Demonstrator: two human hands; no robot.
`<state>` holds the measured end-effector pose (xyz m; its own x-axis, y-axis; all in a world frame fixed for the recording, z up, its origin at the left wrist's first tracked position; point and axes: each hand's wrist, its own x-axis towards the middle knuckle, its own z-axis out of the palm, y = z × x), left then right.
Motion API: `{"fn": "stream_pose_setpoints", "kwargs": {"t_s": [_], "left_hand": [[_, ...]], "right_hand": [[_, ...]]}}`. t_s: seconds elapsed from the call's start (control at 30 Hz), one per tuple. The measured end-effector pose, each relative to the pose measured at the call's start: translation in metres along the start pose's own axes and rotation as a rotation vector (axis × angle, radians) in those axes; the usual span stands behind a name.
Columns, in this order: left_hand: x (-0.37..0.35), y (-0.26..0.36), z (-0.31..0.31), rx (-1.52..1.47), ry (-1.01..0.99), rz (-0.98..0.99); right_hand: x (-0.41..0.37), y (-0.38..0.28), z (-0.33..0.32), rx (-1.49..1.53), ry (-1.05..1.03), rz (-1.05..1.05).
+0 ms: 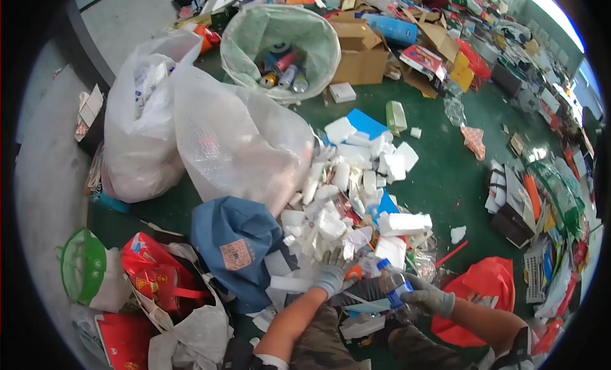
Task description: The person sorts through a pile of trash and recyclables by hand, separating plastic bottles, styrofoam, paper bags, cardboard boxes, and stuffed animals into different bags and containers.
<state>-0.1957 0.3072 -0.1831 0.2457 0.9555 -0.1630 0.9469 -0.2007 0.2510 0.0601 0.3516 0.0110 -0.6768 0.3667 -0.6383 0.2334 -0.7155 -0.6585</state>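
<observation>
1. Head view: two gloved hands are visible, one bottle between them. The right hand (428,298) has its fingers closed round the clear plastic bottle (393,287), which has one blue cap and one blue label; the bottle leans, cap up and toward the left fingers.
2. Left hand (331,279): its fingers point forward onto the white scraps (331,223). One orange item (353,274) lies just beside them; whether they grip anything cannot be told.
3. Container, far beyond the left fingers: one open pale-green sack (234,48), holding at least four cans and bottles (287,76).
4. Containers, left of and beyond the left fingers: two translucent bags (143,156) (238,137), both filled; the contents of the nearer one are too blurred to identify. One blue bag (232,242) lies closer.
5. Container, right of the right fingers: one red bag (490,281), contents unclear.
6. Pose: both forearms reach forward from the near edge, angled inward; the left hand is palm down.
</observation>
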Motion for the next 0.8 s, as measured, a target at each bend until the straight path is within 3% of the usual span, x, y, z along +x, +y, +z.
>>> {"fn": "stream_pose_setpoints", "kwargs": {"t_s": [0.1,0.23,0.27,0.33,0.37,0.43,0.5,0.57,0.63,0.67,0.73,0.8], "left_hand": [[0.002,0.004,-0.012,0.006,-0.035,0.003],[0.002,0.003,-0.017,-0.066,-0.113,-0.039],[0.003,0.002,-0.015,-0.069,-0.116,-0.026],[0.001,0.002,-0.021,-0.094,-0.203,-0.013],[0.001,0.001,-0.026,-0.121,-0.203,-0.057],[-0.006,0.001,-0.031,-0.183,-0.129,-0.018],[-0.005,0.001,-0.04,-0.156,-0.154,-0.06],[-0.002,0.008,-0.028,-0.177,-0.144,-0.094],[0.012,0.012,-0.028,-0.265,-0.415,-0.188],[0.001,0.013,-0.055,-0.252,-0.398,-0.175],[-0.032,0.023,-0.124,-0.61,-0.373,-0.207],[-0.053,0.027,-0.107,-0.623,-0.115,-0.167]], "right_hand": [[-0.027,0.022,-0.005,0.172,0.07,0.011],[-0.071,0.077,-0.031,0.223,0.345,0.327],[-0.079,0.073,-0.031,0.201,0.336,0.327],[-0.094,0.063,-0.03,0.56,0.344,0.47],[-0.092,0.064,-0.042,0.526,0.334,0.509],[-0.083,0.066,-0.067,0.582,0.465,0.446],[-0.076,0.041,-0.054,0.594,0.441,0.44],[-0.077,-0.006,0.006,0.185,0.334,0.046],[-0.082,-0.03,0.037,0.021,0.364,-0.009],[-0.087,-0.033,0.04,-0.107,0.363,-0.142],[-0.109,-0.032,0.027,-0.253,0.38,-0.354],[-0.14,-0.039,0.036,-0.257,0.5,-0.403]]}}
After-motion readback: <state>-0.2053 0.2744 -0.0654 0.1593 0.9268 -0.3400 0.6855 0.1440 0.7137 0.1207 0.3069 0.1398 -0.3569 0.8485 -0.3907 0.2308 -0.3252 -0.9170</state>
